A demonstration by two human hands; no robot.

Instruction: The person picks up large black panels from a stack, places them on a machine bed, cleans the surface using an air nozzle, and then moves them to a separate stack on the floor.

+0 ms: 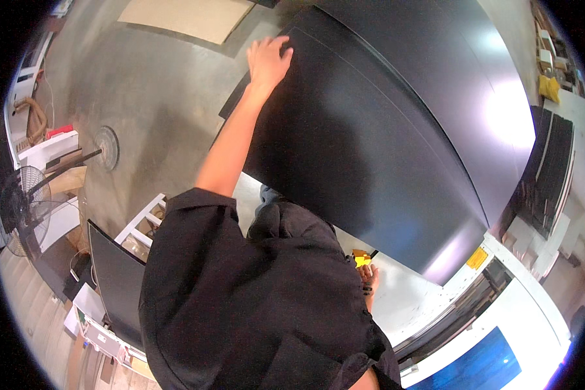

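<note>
A large black panel (318, 130) lies in front of me, with a second dark panel (461, 71) beyond it, along a long raised seam. Stretched far forward, my left hand (268, 60) is at the first panel's far left edge. Its fingers are bent and its thumb stands apart, with nothing seen in them; whether it touches the panel is unclear. Low by my right side, my right hand (370, 276) has its fingers curled at a small yellow object (362, 260) with a dark end. My shirt hides part of that hand, and the object's kind is unclear.
To the right stands a white machine (533, 305) with a blue screen (481, 364). A black fan (26, 201) and a dark upright panel (114, 279) stand at left. A beige board (185, 16) lies on the grey floor; stacked dark boards (549, 169) are at far right.
</note>
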